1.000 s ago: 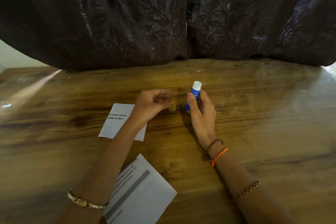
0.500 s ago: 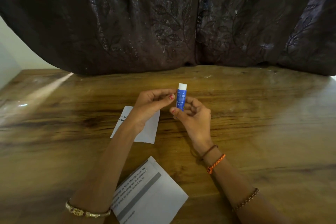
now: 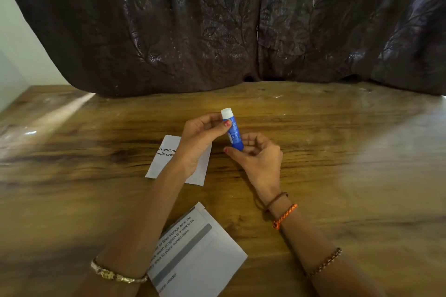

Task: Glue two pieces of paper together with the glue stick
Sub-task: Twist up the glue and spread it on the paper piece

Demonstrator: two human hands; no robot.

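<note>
A blue glue stick [image 3: 233, 133] with a white cap end points up and away, held above the wooden table. My right hand [image 3: 257, 160] grips its lower end with thumb and fingers. My left hand [image 3: 201, 138] pinches the upper part just below the white end. A small white paper [image 3: 166, 160] with black print lies on the table, partly hidden under my left hand and wrist. A larger white printed paper [image 3: 200, 253] with a grey bar lies nearer to me, between my forearms.
The wooden table [image 3: 337, 164] spreads wide to left and right. A dark patterned curtain [image 3: 229, 24] hangs along the table's far edge. A pale wall [image 3: 14, 50] shows at the far left.
My left hand came over from beside the stick and took hold of its upper part. The stick was lifted off the table and tilted; both hands now hold it.
</note>
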